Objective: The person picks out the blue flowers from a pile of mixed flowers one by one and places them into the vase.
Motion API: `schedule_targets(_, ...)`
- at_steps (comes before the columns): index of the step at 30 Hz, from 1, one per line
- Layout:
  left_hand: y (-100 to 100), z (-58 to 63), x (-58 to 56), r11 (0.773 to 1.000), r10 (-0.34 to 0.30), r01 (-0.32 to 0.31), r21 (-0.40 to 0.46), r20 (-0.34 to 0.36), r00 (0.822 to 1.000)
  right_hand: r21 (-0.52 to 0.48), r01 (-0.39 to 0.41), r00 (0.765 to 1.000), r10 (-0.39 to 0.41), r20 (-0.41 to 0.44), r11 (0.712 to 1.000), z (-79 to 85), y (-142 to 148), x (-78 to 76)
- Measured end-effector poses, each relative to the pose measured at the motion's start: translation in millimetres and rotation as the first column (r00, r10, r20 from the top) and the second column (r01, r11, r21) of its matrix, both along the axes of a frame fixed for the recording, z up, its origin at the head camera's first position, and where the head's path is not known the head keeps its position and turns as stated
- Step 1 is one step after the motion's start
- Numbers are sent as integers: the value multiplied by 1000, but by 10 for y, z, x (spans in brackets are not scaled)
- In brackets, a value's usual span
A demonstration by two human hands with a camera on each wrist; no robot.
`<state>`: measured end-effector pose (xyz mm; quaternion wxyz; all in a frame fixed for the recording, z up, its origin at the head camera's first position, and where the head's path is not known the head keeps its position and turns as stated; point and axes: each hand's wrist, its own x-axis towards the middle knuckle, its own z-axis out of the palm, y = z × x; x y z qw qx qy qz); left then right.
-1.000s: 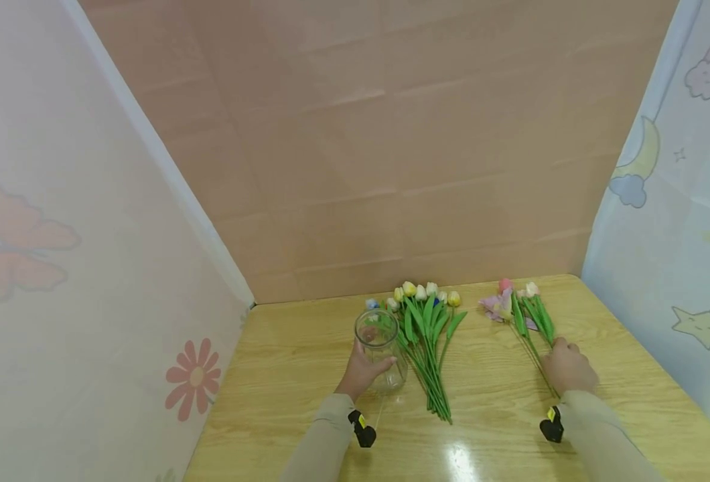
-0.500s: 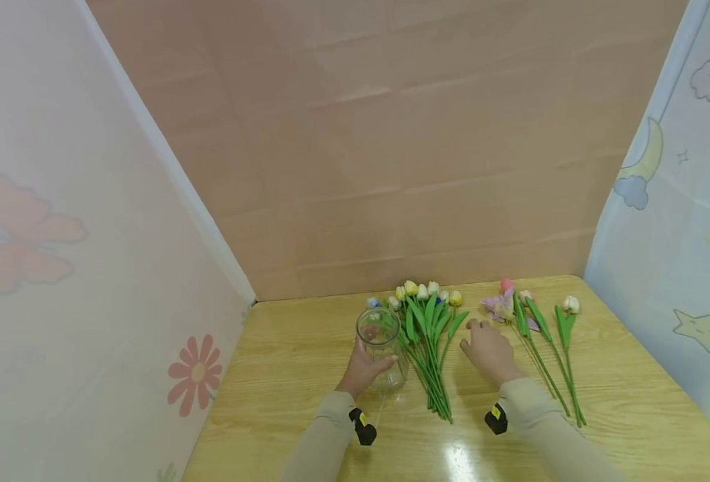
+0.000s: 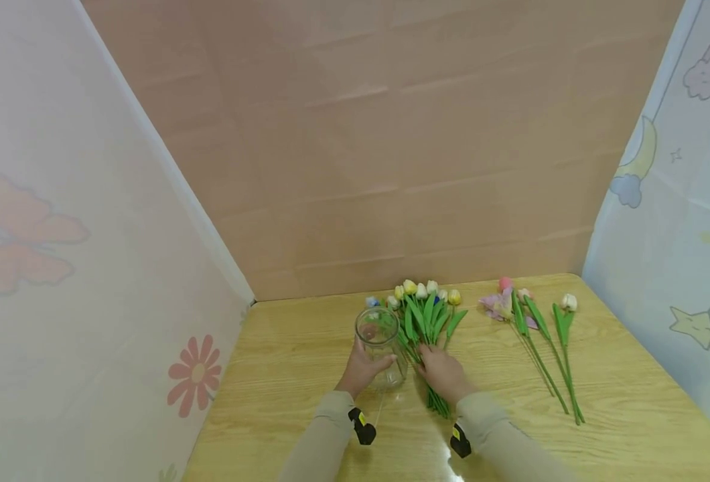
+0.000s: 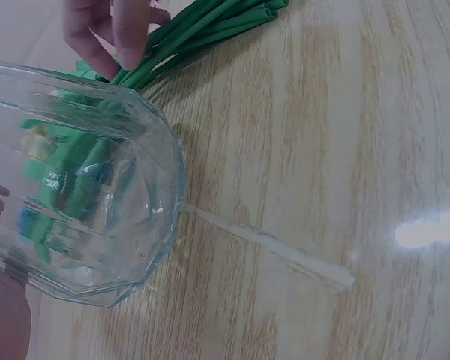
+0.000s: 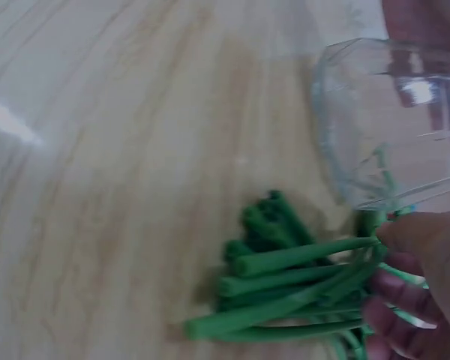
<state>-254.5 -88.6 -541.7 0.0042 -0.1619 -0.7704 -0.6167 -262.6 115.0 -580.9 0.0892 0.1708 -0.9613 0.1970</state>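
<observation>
My left hand (image 3: 360,371) grips a clear glass jar (image 3: 390,376) round its side. The jar stands upright on the table with its mouth up, and its faceted base shows in the left wrist view. Just right of it lies a bundle of artificial tulips (image 3: 429,313) with white and yellow heads and green leaves. My right hand (image 3: 447,376) is on their stems, thumb and fingertips pinching at the green stems (image 5: 274,300) in the right wrist view. How many stems it pinches cannot be told. Part of the bundle shows through the glass in the left wrist view.
At the right of the wooden table (image 3: 289,355) lie a white tulip (image 3: 569,303), pink tulips (image 3: 505,285) and a lilac flower (image 3: 497,304), stems toward me. A whitish strip (image 4: 285,251) is on the tabletop beside the jar. Printed curtains (image 3: 108,268) border the sides.
My right hand has let go of the white tulip at the right, moved left across the table and come down on the bundle's stems. My left hand and the jar have stayed put.
</observation>
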Motion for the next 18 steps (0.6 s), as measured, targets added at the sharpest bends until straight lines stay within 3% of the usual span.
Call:
schedule_targets(6, 0, 21, 20, 1000, -9, 8, 12, 12, 1000, -44, 54, 998, -53, 31, 998, -59, -17, -5)
schedule_targets(11, -3, 24, -2, 1000, -9, 9, 17, 1, 1000, -102, 79, 994, -71, 78, 992, 45, -43, -24)
schedule_targets(18, -14, 17, 4, 1000, -7, 7, 13, 14, 1000, -103, 62, 997, -67, -46, 993, 276, -80, -70)
